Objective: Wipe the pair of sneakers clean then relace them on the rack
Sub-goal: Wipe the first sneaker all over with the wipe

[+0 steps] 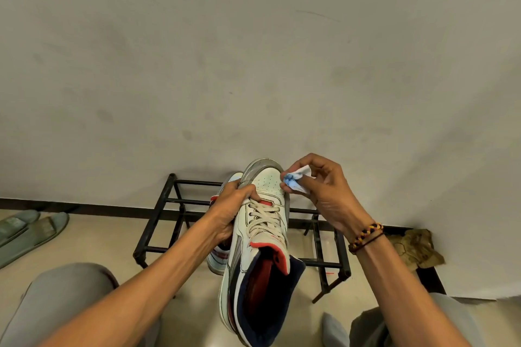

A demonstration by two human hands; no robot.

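A white high-top sneaker [260,236] with cream laces, red trim and a navy collar is held up in front of me, toe pointing away. My left hand [229,207] grips its left side near the lower laces. My right hand [318,191] pinches a bunched blue-and-white cloth [294,181] against the right edge of the toe. The second sneaker [218,255] sits behind the first on the black metal rack [166,229] and is mostly hidden.
A plain wall rises right behind the rack, with a dark skirting strip along the floor. A pair of grey slippers [26,229] lies on the floor at far left. A crumpled brown bag [415,248] sits at the right. My knees fill both lower corners.
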